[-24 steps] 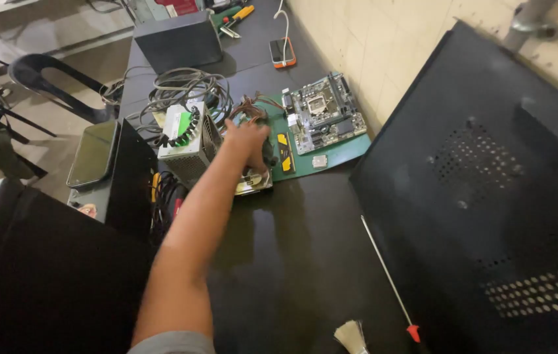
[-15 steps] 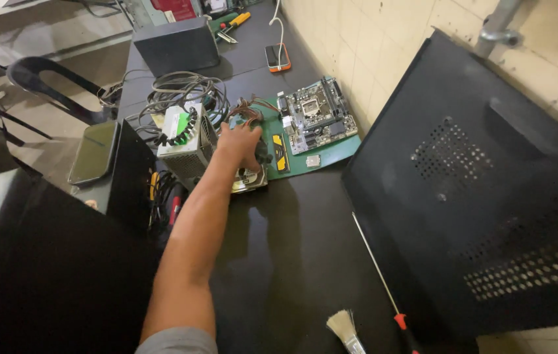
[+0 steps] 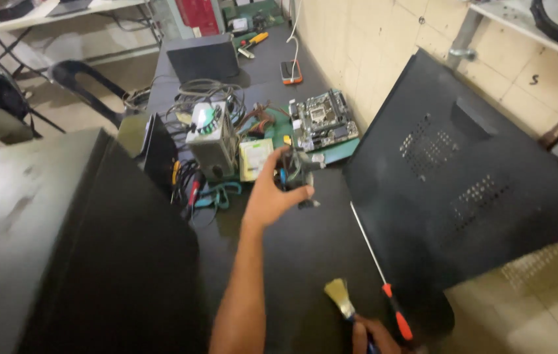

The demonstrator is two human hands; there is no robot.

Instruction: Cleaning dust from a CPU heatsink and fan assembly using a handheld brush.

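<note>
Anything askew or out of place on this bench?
The black perforated case panel leans tilted against the tiled wall, its lower corner hanging past the table edge. Loose cables lie tangled behind the power supply. The left hand lifts a small dark part; the right hand holds a brush.

Cream tiled wall (image 3: 384, 46) along the right side. Dark matte work surface (image 3: 305, 255) runs beside it. Black plastic chair (image 3: 85, 82) on tan tiled floor (image 3: 76, 108) upper left. White shelf (image 3: 521, 23) upper right
</note>
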